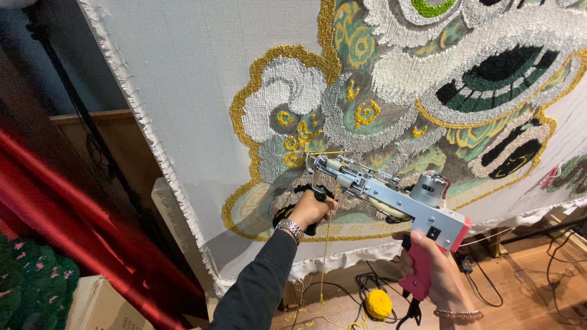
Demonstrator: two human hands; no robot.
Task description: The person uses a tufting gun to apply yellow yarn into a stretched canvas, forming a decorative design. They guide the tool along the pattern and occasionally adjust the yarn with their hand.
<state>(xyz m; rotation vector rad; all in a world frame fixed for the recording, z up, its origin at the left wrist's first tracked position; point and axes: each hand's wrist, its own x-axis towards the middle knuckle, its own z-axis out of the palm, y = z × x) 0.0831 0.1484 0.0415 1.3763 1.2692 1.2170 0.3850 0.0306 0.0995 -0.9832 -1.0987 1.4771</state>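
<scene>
Both hands (309, 209) (437, 276) grip a metal tufting gun (391, 195) against looped woven cloth (195, 79).

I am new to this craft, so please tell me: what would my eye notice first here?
First, the big cloth stretched upright, covered at upper right with thick yarn patterns in gold, green, black and white. At centre, both hands press a tufting gun against it: left hand on the front handle, right hand on the pink handle.

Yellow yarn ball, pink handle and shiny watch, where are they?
Yellow yarn ball (378, 303): head view, ball's middle.
Pink handle (420, 273): head view, grip above the fingers.
Watch (290, 228): head view, metal band on wrist.
</scene>
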